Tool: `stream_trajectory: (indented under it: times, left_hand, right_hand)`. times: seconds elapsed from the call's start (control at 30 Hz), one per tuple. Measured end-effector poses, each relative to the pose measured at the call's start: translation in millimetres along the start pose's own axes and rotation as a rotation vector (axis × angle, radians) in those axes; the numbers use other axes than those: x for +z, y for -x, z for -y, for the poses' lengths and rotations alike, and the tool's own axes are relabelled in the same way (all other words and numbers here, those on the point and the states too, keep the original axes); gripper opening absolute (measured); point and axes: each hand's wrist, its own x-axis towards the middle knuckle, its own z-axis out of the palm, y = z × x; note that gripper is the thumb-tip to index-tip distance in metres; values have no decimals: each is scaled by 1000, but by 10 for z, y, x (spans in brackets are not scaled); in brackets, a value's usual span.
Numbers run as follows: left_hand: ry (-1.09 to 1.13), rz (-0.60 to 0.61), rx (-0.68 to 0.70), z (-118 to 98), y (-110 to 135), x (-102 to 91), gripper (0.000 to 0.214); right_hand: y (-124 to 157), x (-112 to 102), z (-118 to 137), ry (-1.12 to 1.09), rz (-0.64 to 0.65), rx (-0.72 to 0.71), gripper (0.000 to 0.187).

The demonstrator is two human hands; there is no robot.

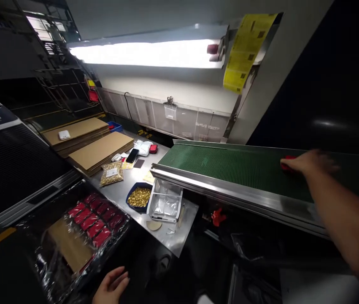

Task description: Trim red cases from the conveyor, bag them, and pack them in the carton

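My right hand (314,164) reaches out over the ribbed green conveyor belt (211,162), its fingers closed on a small red object (288,164); motion blur hides its exact kind. Low in the picture, my left hand (111,286) is held half curled with thumb and fingers apart and nothing in it. Up and to its left stands a box lined with clear plastic (44,270). Rows of red pieces (90,219) lie inside that box, beside a piece of cardboard (70,245).
The metal table (176,240) carries a blue tray of gold-coloured small parts (139,197), a white bin of clear bags (166,204), a bag of gold parts (112,173) and a phone (132,156). Cardboard sheets (100,150) are stacked behind. A lamp (147,52) hangs above.
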Motion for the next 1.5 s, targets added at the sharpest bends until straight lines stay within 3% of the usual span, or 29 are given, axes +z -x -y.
stream_trajectory:
  times: [0.07, 0.13, 0.17, 0.23, 0.27, 0.33, 0.4, 0.43, 0.53, 0.6, 0.67, 0.7, 0.77, 0.87, 0.93, 1.03, 1.17, 1.33, 1.4, 1.5]
  left_hand:
    - [46, 84, -16, -69, 47, 196, 59]
    - [114, 288, -37, -223, 62, 471, 58]
    - [130, 465, -67, -319, 57, 613, 54]
    - [137, 655, -136, -526, 31, 851, 52]
    - [161, 749, -182, -631, 10, 926, 55]
    - [300, 1005, -370, -819, -57, 964, 66]
    - [449, 1212, -588, -947, -169, 861, 73]
    - [495, 1257, -673, -979, -243, 775, 72]
    - [506, 1141, -724, -979, -513, 475, 62]
    - [490, 985, -673, -956, -698, 292, 56]
    - [517, 850, -595, -965, -855, 132, 54]
    - [555, 804, -549, -985, -918, 57, 54]
    - [655, 763, -448, -1051, -1006, -94, 57]
    - [778, 769, -329, -1157, -1042, -323, 68]
    - [822, 767, -285, -1199, -1020, -464, 73]
    - [857, 730, -240, -1215, -970, -622, 73]
    - [838, 672, -217, -1227, -933, -713, 73]
    - [806, 639, -283, -1259, -931, -714, 75]
    - [787, 624, -317, -1276, -937, -701, 73]
    - [772, 624, -366, -1323, -934, -668, 73]
  right_hand:
    - [545, -115, 211, -126, 5, -338, 116]
    - [1358, -162, 371, -297, 101, -689, 114]
    - [1831, -147, 418, -364, 196, -852, 109]
    - [2807, -37, 450, -440, 520, -1119, 108]
    - [3267, 52, 444, -464, 642, -1213, 108]
    - [4046, 262, 421, -482, 740, -1334, 116]
    - [4579, 468, 426, -502, 788, -1361, 117]
    - [4755, 560, 448, -525, 804, -1345, 117]
    - [5025, 848, 589, -707, 965, -1191, 111]
    - [5108, 1141, 715, -923, 1146, -760, 94]
    - [5209, 1564, 824, -1007, 1244, -115, 70]
    - [5278, 1812, 865, -959, 1261, 134, 63]
    - [5447, 2323, 915, -795, 1343, 402, 60]
    - [5693, 2963, 948, -609, 1449, 620, 66]
    - [5800, 3249, 975, -574, 1485, 714, 73]
    - [5889, 3502, 1019, -593, 1501, 801, 79]
    - [5984, 3591, 1038, -702, 1389, 832, 57]
    - [6064, 3332, 1046, -792, 1332, 726, 21]
    - [6028, 3103, 1063, -848, 1340, 618, 20]
    - [5880, 2621, 1105, -960, 1331, 425, 33]
